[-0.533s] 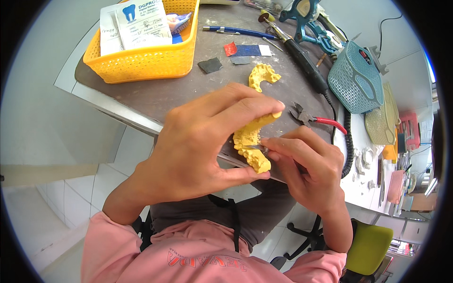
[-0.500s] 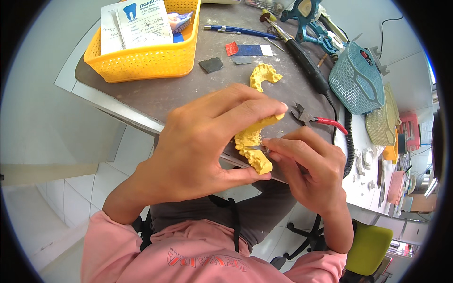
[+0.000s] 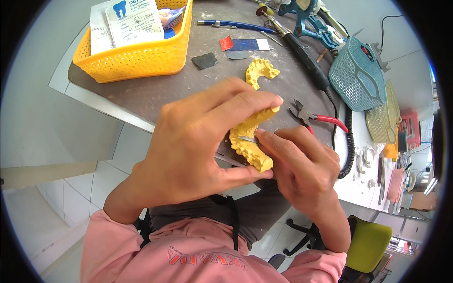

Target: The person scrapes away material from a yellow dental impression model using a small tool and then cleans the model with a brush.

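My left hand grips a yellow horseshoe-shaped dental cast, fingers on its upper end and thumb under its lower end. My right hand pinches a thin metal blade and presses its tip against the cast's inner side. A second yellow dental cast lies on the dark worktop just beyond my hands.
An orange basket with paper slips stands at the back left. Red-handled pliers, a black handpiece with coiled cord, a teal mesh basket, a blue pen and small coloured pieces lie around.
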`<state>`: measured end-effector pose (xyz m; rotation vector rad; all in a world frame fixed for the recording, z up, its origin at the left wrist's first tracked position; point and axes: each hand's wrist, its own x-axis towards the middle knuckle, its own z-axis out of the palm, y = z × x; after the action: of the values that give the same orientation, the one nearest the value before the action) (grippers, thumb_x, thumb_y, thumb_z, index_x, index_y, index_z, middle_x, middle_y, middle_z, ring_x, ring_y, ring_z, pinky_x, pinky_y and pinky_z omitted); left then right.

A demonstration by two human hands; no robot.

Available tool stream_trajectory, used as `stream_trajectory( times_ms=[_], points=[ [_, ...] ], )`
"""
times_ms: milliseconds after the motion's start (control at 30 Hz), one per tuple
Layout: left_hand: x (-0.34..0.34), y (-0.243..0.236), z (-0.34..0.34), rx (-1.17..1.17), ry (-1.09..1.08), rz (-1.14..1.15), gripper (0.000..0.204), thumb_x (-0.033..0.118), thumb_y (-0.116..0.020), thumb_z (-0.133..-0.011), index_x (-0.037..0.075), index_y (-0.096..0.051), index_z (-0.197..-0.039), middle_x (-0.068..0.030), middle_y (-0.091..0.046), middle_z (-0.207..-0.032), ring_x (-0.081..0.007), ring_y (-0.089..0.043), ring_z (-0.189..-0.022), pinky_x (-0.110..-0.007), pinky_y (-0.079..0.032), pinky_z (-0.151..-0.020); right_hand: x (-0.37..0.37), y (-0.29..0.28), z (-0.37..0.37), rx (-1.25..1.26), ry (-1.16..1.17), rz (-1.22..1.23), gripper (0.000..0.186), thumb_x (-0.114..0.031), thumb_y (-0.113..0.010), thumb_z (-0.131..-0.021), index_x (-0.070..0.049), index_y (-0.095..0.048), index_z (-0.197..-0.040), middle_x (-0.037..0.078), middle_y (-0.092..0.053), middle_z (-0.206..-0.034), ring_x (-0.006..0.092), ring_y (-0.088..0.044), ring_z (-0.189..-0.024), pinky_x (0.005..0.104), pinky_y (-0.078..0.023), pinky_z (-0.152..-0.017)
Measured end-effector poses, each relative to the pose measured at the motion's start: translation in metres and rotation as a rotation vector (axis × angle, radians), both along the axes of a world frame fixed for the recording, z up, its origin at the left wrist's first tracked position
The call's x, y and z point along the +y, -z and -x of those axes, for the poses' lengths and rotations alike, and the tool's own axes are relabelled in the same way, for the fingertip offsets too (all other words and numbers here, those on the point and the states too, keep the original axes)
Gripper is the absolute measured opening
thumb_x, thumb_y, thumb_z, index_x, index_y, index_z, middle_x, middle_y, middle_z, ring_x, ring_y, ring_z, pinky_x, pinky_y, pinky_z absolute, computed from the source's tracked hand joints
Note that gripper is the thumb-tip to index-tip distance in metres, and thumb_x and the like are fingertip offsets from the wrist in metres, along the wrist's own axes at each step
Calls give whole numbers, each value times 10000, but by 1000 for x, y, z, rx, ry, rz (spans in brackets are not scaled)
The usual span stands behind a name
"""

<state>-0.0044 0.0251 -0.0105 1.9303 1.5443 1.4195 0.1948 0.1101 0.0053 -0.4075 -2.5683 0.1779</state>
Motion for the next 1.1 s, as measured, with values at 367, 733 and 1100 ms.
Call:
stream_trajectory(
  times_ms=[367,733,1100],
  points=[
    [-6,-1,3,-37,30,34,775,125,-978,-606,58,-661,-1310,-90,-680,-1228,-224,-711,-1041,-331,-614,-890,7,-11,-9,-20,-39,314,225,-48,-780,-843,-87,-764,-1064,43,-653,-801,210,-646,-600,347,-492,-528],
    [-3,-2,6,-28,55,30,763,112,-975,-599,54,-661,-1293,-96,-686,-1213,-226,-718,-1048,-340,-626,-890,2,-12,-2,-80,-5,79,301,84,-730,-796,-19,-775,-1075,90,-699,-845,194,-709,-691,290,-532,-584],
    [-2,1,4,28,52,-29,755,118,-949,-567,95,-707,-1283,-107,-675,-1193,-289,-696,-1047,-382,-575,-859,11,-26,-5,-143,-80,259,320,63,-745,-759,-25,-779,-1065,85,-693,-828,182,-697,-665,303,-522,-570]
  ],
)
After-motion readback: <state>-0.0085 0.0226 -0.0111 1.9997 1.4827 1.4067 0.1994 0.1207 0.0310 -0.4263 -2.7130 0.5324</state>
